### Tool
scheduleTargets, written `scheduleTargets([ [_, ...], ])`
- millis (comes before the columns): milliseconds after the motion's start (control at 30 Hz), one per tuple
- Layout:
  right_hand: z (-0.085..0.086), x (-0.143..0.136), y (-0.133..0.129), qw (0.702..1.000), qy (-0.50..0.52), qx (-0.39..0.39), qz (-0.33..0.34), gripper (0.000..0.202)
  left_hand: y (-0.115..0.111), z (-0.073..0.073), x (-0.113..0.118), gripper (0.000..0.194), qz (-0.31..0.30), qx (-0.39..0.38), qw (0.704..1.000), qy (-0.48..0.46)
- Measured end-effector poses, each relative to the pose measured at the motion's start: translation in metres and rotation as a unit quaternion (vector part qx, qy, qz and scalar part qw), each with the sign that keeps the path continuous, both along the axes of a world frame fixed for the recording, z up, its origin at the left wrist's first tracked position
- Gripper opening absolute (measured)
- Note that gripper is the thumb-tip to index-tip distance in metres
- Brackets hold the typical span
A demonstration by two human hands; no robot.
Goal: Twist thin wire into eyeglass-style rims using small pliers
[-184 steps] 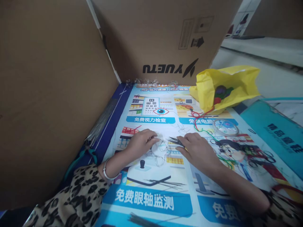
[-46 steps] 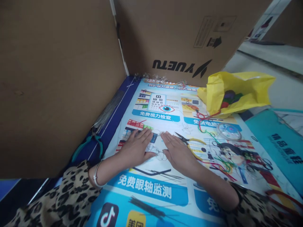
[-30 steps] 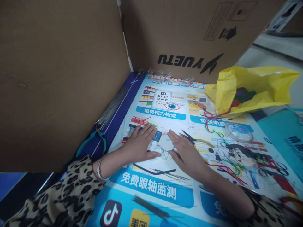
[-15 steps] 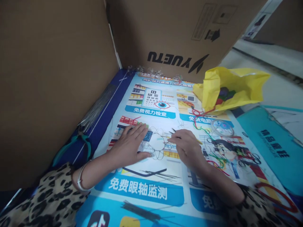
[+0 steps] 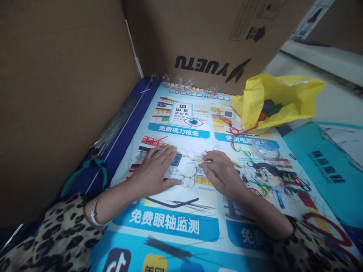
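Note:
A thin wire ring with petal-like loops point(image 5: 185, 176) lies flat on the printed poster between my hands. My left hand point(image 5: 154, 170) rests palm down at the ring's left side, its fingers stretched out and thumb apart. At the right edge of the ring, my right hand point(image 5: 222, 173) has thumb and forefinger pinched together on the wire. A tool with a dark tip and a yellow handle point(image 5: 236, 164) shows partly beneath my right hand; whether the palm grips it is hidden.
Cardboard walls point(image 5: 159, 41) stand behind and to the left. Teal-handled pliers point(image 5: 98, 164) and a bundle of wires point(image 5: 113, 126) lie left. Cut wires point(image 5: 167, 247) lie in front. To the right are a yellow bag point(image 5: 252, 102), a clear round container point(image 5: 266, 149) and a teal box point(image 5: 320, 170).
The whole view has shifted slightly. My left hand stays flat beside the ring, and my right hand keeps its pinch at the ring's right edge with fingers slightly shifted.

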State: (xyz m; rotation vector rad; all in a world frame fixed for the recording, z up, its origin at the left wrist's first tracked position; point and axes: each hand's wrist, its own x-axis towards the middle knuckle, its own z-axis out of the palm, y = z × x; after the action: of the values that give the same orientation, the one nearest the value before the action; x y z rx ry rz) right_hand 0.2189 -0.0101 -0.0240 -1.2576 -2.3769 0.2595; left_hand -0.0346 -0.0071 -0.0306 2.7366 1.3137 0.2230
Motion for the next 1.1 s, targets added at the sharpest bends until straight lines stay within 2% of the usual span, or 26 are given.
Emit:
scheduleTargets([
  [133,0.002,-0.003,0.001,1.0,0.011,0.003,-0.011,0.024,-0.001,0.001,0.001,0.077,0.0,-0.001,1.0,0.003],
  [600,-0.009,-0.001,-0.001,1.0,-0.019,-0.007,-0.02,0.022,0.0,0.0,0.0,0.076,-0.003,-0.01,1.0,0.009],
  [733,-0.01,-0.001,-0.001,1.0,-0.023,-0.001,-0.016,0.022,-0.004,0.007,0.003,0.074,-0.001,0.011,1.0,0.004],
  [800,-0.01,-0.001,-0.001,0.999,-0.027,0.002,-0.016,0.022,-0.01,0.013,0.006,0.066,0.001,0.03,1.0,0.003],
  [900,-0.01,0.0,0.0,0.999,-0.035,0.002,-0.013,0.023,-0.021,0.019,0.01,0.043,-0.04,0.057,0.997,0.021],
  [1000,-0.01,0.0,0.001,0.999,-0.036,0.003,-0.014,0.024,-0.03,0.021,0.014,0.043,-0.107,0.055,0.991,0.051],
  [1100,-0.01,0.0,0.001,0.999,-0.036,0.005,-0.012,0.023,-0.035,0.02,0.016,0.041,-0.131,0.048,0.988,0.065],
])
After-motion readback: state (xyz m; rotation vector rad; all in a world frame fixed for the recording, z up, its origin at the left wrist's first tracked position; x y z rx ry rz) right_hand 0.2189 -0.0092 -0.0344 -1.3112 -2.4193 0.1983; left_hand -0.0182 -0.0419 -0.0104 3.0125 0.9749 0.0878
